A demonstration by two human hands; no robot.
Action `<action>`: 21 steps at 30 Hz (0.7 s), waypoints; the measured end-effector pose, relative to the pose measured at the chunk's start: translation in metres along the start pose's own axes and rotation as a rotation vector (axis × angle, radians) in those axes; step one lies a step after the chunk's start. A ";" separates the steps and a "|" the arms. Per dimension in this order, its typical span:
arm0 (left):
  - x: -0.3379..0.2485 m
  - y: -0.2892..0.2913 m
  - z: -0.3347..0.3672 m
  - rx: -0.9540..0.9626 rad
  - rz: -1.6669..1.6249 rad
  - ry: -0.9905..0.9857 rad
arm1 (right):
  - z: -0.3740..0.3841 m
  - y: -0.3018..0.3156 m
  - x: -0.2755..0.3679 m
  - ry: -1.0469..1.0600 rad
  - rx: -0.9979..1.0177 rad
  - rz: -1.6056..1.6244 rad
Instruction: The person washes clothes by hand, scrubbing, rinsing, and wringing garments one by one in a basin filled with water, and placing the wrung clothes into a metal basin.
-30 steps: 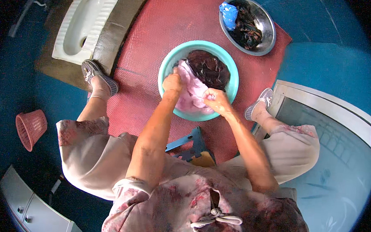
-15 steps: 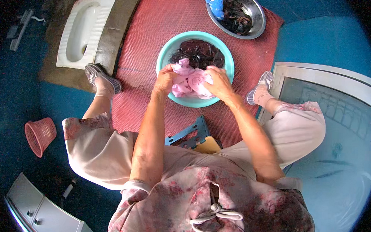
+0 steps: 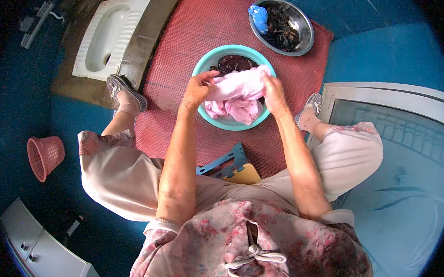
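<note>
A stretch of wet pink cloth is spread between my two hands over a turquoise basin. My right hand is closed on its right end, with the fingers pressed into the fabric. At the left end my left hand holds the edge loosely, its upper fingers raised a little off the cloth. The rest of the pink fabric hangs bunched toward the basin's near side. Dark, wet clothing lies at the far side of the basin, partly covered by the pink cloth.
A metal basin with dark clothes and a blue bag stands at the far right on the red mat. A squat toilet is at the far left. A blue-and-yellow stool lies between my legs. A pink basket is left.
The pink cloth has gone from a bunched heap to a raised, spread strip. My right hand has moved slightly right, and my left hand's grip has loosened.
</note>
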State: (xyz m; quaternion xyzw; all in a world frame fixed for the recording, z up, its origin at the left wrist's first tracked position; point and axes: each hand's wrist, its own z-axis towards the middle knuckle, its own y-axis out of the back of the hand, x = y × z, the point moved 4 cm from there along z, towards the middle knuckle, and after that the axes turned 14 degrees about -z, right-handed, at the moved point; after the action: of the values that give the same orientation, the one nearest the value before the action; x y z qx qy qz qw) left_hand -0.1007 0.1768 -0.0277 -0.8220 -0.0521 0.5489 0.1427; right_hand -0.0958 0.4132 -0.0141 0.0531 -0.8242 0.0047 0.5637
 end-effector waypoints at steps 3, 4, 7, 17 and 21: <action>0.008 0.011 0.002 0.025 0.268 0.021 | -0.005 0.001 0.039 0.023 -0.015 0.044; 0.005 0.005 0.000 0.007 0.331 0.057 | -0.009 0.000 0.055 0.053 -0.022 0.075; -0.011 -0.010 -0.004 -0.049 0.515 -0.010 | -0.006 0.001 0.070 0.081 0.016 0.091; -0.025 -0.057 -0.022 -0.123 0.346 -0.329 | 0.011 0.006 0.061 -0.073 -0.072 0.699; 0.015 -0.099 -0.034 -0.079 0.633 -0.323 | -0.007 -0.007 0.071 -0.139 -0.112 0.736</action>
State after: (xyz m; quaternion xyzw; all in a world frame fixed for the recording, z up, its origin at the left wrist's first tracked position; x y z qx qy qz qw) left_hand -0.0563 0.2688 0.0003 -0.7049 0.1623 0.6862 -0.0764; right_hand -0.1138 0.4011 0.0540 -0.2771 -0.8235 0.1583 0.4691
